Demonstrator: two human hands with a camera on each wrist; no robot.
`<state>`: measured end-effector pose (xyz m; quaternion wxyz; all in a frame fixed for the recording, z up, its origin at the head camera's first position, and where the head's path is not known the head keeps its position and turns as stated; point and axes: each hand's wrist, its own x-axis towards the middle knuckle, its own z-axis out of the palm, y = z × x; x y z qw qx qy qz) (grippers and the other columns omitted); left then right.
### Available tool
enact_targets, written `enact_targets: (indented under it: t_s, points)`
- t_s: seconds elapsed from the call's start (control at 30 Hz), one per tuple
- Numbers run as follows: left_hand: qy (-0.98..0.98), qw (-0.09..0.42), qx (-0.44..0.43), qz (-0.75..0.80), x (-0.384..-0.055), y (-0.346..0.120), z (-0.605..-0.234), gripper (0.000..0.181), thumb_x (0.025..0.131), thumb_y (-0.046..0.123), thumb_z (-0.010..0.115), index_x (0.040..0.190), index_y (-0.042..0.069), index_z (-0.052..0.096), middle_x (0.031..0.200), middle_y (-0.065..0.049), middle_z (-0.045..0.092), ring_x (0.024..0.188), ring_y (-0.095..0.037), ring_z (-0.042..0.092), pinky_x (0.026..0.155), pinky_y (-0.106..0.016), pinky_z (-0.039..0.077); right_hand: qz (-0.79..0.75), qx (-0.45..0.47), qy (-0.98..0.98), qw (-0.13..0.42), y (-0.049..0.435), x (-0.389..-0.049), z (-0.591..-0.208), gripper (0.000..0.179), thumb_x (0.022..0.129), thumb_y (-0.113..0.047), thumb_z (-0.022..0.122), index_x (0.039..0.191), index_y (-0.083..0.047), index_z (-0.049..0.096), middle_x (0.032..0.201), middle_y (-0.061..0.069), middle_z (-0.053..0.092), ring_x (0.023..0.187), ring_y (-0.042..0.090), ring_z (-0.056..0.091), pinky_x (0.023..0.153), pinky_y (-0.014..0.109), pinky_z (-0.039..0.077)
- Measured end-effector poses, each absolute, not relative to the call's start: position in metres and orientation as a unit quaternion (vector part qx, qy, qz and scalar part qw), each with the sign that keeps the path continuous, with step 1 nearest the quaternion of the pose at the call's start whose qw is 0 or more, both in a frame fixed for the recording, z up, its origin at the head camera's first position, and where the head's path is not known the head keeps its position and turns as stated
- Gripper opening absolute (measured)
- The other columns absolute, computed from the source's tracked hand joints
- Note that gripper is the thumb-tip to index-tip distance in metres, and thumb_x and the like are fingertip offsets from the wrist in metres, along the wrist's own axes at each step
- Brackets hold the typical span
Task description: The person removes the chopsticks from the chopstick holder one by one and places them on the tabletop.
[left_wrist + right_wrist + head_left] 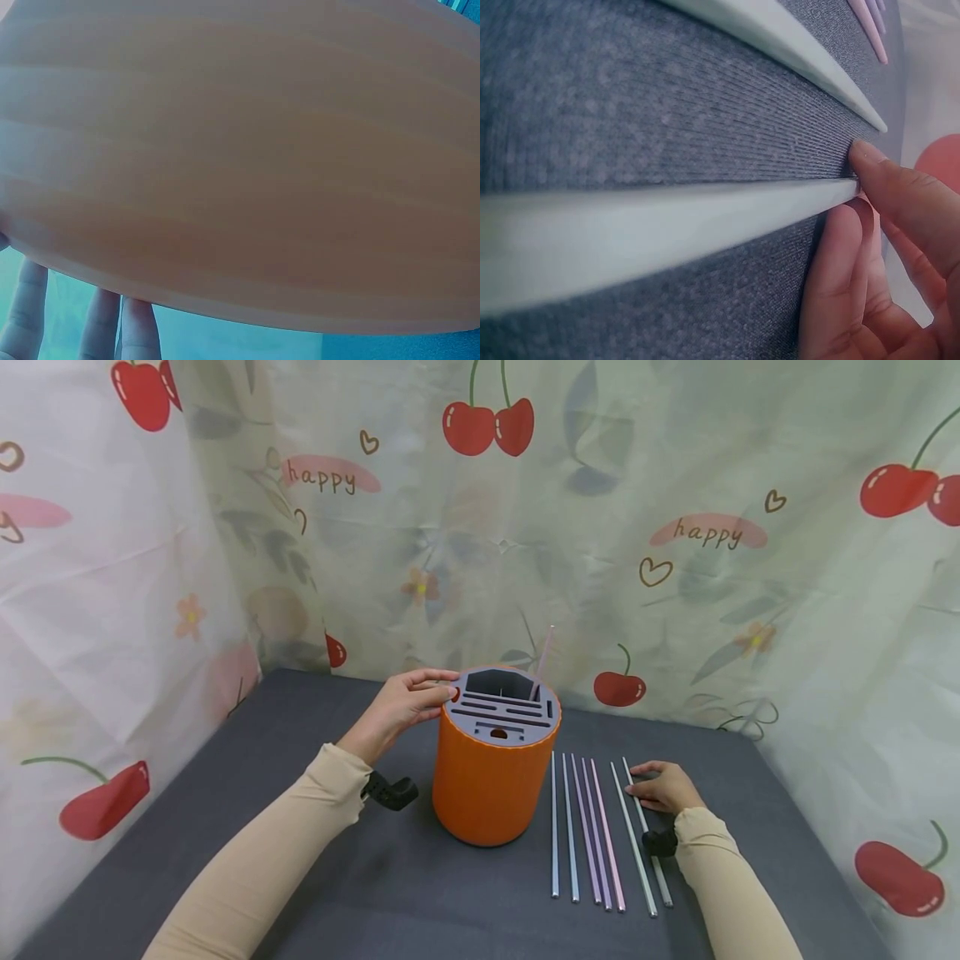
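An orange, round knife block [491, 793] with a grey slotted top stands upright on the table. My left hand [401, 706] grips its upper left rim; in the left wrist view, several fingers [140, 330] reach along the edge of the block. One pink chopstick [544, 652] leans in the large rear opening. To the right, my right hand [663, 787] pinches the far tip of the rightmost pale green chopstick [630, 232] between thumb and fingers. That chopstick lies along the table surface. A second pale green chopstick [637, 852] lies just left of it.
Between the block and my right hand, several blue, purple and pink chopsticks lie side by side, including a blue one [555, 843] and a pink one [609, 852]. Dark grey cloth covers the table [405, 893]. A cherry-patterned curtain [480, 543] surrounds its back and sides.
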<state>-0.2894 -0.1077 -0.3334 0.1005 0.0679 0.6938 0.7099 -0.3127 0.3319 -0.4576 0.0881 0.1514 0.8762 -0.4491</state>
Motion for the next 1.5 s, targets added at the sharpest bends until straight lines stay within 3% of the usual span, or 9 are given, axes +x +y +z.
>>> enact_targets:
  t_s: [0.27, 0.47, 0.6, 0.8, 1.03, 1.27, 1.5]
  points:
    - [0.695, 0.105, 0.053, 0.709, -0.291, -0.107, -0.333, 0.037, 0.088, 0.025, 0.072, 0.124, 0.018, 0.065, 0.126, -0.005, 0.062, 0.116, -0.019, 0.06, 0.103, -0.038, 0.047, -0.453, 0.151, 0.874, 0.091, 0.331, -0.31, -0.457, 0.046, 0.085, -0.004, 0.072, 0.128, 0.005, 0.056, 0.095, 0.012, 0.064, 0.066, 0.009, 0.063, 0.062, 0.027, 0.058]
    - [0.693, 0.105, 0.058, 0.71, -0.292, -0.107, -0.333, 0.038, 0.088, 0.025, 0.073, 0.124, 0.018, 0.065, 0.127, -0.005, 0.062, 0.116, -0.019, 0.06, 0.103, -0.038, 0.047, -0.524, 0.111, 0.84, 0.09, 0.332, -0.316, -0.434, 0.055, 0.093, -0.015, 0.066, 0.139, 0.004, 0.045, 0.093, -0.004, 0.065, 0.076, 0.004, 0.062, 0.075, 0.029, 0.059]
    - [0.693, 0.105, 0.063, 0.71, -0.292, -0.108, -0.334, 0.038, 0.088, 0.026, 0.073, 0.125, 0.018, 0.065, 0.128, -0.005, 0.06, 0.118, -0.02, 0.059, 0.104, -0.039, 0.046, -0.607, 0.044, 0.792, 0.043, 0.317, -0.322, -0.392, 0.059, 0.094, -0.021, 0.065, 0.142, 0.002, 0.04, 0.095, -0.012, 0.061, 0.083, -0.001, 0.063, 0.085, 0.028, 0.056]
    - [0.696, 0.108, 0.064, 0.707, -0.292, -0.109, -0.333, 0.04, 0.088, 0.027, 0.073, 0.126, 0.018, 0.064, 0.129, -0.005, 0.059, 0.119, -0.02, 0.058, 0.104, -0.039, 0.046, -0.726, -0.052, 0.685, -0.042, 0.271, -0.322, -0.326, 0.039, 0.092, -0.019, 0.066, 0.127, -0.01, 0.052, 0.106, -0.003, 0.057, 0.089, 0.006, 0.065, 0.084, 0.022, 0.055]
    - [0.696, 0.108, 0.062, 0.707, -0.292, -0.107, -0.333, 0.039, 0.087, 0.027, 0.073, 0.125, 0.018, 0.065, 0.129, -0.005, 0.06, 0.117, -0.02, 0.059, 0.104, -0.039, 0.046, -0.775, -0.128, 0.614, -0.076, 0.223, -0.314, -0.288, 0.022, 0.092, -0.006, 0.064, 0.113, -0.012, 0.06, 0.104, 0.004, 0.057, 0.095, 0.014, 0.064, 0.087, 0.023, 0.055]
    - [0.697, 0.109, 0.066, 0.706, -0.29, -0.107, -0.333, 0.039, 0.087, 0.028, 0.073, 0.125, 0.019, 0.065, 0.128, -0.004, 0.06, 0.118, -0.02, 0.058, 0.104, -0.039, 0.046, -0.766, -0.155, 0.621, -0.052, 0.191, -0.309, -0.281, 0.026, 0.089, 0.0, 0.066, 0.113, -0.006, 0.059, 0.101, 0.003, 0.059, 0.095, 0.015, 0.063, 0.088, 0.026, 0.055]
    - [0.692, 0.106, 0.069, 0.711, -0.291, -0.109, -0.335, 0.037, 0.088, 0.027, 0.073, 0.123, 0.019, 0.066, 0.126, -0.004, 0.061, 0.117, -0.019, 0.059, 0.104, -0.039, 0.046, -0.715, -0.158, 0.681, -0.017, 0.177, -0.316, -0.292, 0.022, 0.088, 0.002, 0.067, 0.106, -0.009, 0.063, 0.098, 0.0, 0.062, 0.092, 0.01, 0.065, 0.086, 0.027, 0.055]
